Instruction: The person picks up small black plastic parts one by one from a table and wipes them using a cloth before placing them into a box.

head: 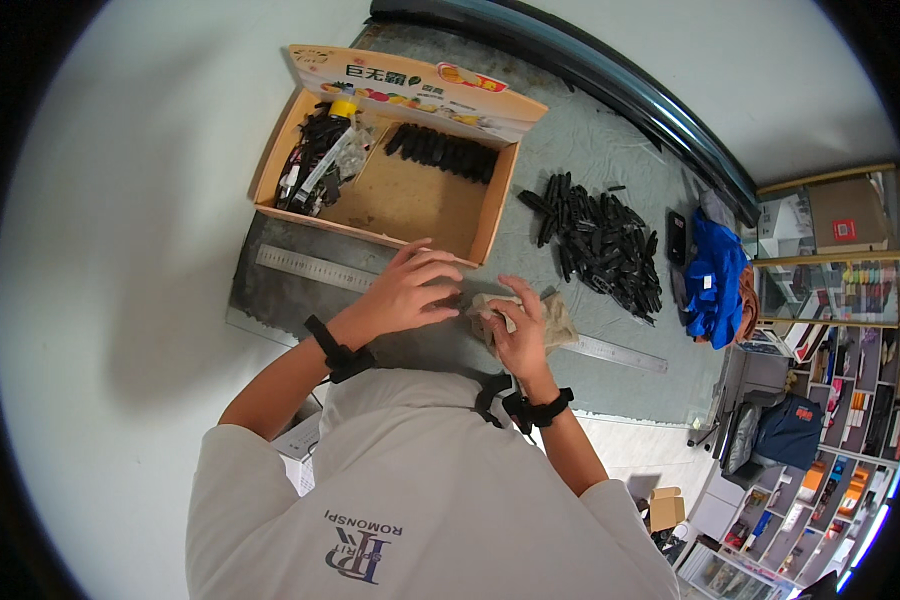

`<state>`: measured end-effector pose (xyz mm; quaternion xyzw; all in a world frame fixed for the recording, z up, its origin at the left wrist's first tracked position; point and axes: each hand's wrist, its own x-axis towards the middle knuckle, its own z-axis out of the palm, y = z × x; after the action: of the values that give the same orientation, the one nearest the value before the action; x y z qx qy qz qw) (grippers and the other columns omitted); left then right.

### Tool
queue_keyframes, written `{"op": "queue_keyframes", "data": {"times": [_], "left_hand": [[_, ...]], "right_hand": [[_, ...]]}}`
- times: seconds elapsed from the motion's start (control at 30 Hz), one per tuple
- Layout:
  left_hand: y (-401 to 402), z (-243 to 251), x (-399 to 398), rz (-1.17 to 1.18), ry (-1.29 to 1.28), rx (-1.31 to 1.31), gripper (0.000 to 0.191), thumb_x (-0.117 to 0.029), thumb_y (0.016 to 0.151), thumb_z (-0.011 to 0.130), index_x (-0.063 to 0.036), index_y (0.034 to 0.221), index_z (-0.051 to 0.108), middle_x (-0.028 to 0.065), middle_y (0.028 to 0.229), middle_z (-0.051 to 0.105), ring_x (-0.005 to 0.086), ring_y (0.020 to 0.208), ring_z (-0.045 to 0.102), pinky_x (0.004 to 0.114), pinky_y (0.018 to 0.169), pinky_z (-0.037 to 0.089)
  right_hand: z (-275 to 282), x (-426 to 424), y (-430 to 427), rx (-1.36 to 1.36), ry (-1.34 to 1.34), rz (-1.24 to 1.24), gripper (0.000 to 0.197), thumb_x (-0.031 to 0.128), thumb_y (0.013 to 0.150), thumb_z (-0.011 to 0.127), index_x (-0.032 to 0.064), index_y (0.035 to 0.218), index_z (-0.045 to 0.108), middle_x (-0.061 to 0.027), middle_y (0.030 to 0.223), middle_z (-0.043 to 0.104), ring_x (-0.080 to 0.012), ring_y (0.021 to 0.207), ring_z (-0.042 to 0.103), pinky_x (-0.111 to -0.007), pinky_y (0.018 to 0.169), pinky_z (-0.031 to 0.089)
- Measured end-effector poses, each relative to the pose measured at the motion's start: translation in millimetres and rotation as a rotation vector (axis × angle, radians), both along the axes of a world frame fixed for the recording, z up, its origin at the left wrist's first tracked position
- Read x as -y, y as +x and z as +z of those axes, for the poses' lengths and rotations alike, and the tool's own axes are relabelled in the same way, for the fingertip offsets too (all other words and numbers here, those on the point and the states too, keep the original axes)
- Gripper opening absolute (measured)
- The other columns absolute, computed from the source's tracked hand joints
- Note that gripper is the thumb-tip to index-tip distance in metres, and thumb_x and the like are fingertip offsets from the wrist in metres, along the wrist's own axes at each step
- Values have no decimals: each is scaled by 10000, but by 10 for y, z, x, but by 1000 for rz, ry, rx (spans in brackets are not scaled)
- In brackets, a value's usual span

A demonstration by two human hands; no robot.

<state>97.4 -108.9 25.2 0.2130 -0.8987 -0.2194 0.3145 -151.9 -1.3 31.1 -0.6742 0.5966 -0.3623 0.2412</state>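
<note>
My left hand (pixel 416 292) is just in front of the cardboard box (pixel 412 238), fingers spread and apparently holding nothing. To its right, my right hand (pixel 521 330) is over a crumpled beige cloth (pixel 559 319), thumb and fingers curled. Whether something small is pinched in those fingers I cannot make out. A steel ruler (pixel 315 266) lies in front of the box, and another length of ruler (pixel 622 354) shows right of the cloth. Inside the box, a row of black plastic pieces (pixel 442 152) lines the back right. A heap of similar black pieces (pixel 600 240) lies on the table.
The box's left compartment holds mixed black parts (pixel 311 157) and a yellow-capped container (pixel 343 109). Beyond the heap are a black phone-like object (pixel 676 236) and blue fabric (pixel 712 277). A long dark roll (pixel 607 75) borders the table's back. Shelves (pixel 840 375) stand at right.
</note>
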Motion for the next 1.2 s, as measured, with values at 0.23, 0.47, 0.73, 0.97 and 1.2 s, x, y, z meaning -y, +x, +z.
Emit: {"op": "queue_keyframes", "data": {"times": [0.23,0.47,0.73,0.97,1.2], "left_hand": [[-143,-78,-78,-44,-70,85,282,-270,865,850,-105,1082,778,-11,1300,671,229,1426,540,573,1318,285],[-172,-80,-68,-124,-6,84,309,-227,869,826,-116,1147,750,4,1363,631,237,1497,458,610,1342,225],[-176,-48,-116,25,-86,312,260,-190,885,787,-140,1138,758,16,1337,644,276,1513,438,672,1340,171],[-144,-220,-88,27,-182,340,222,-263,904,792,-147,1093,794,41,1381,629,311,1523,418,681,1337,149],[148,291,620,181,4,217,282,-236,808,880,-129,1063,825,61,1439,598,344,1494,423,598,1350,165]], "right_hand": [[114,37,100,28,-61,75,273,-59,785,807,48,1035,787,-158,1458,624,-402,1413,550,-472,1127,486],[108,61,105,150,-6,-105,237,-24,732,861,64,935,775,-133,1416,636,-387,1333,596,-473,1073,518],[96,134,201,-184,-190,-31,229,7,704,872,77,882,746,-103,1315,693,-384,1322,602,-486,1062,495],[346,320,204,-30,-176,3,192,19,782,876,38,897,724,-153,1409,652,-396,1351,594,-469,1095,498],[-219,155,-108,-53,23,-3,190,72,799,863,48,919,718,-163,1444,630,-397,1321,611,-458,1076,521]]}}
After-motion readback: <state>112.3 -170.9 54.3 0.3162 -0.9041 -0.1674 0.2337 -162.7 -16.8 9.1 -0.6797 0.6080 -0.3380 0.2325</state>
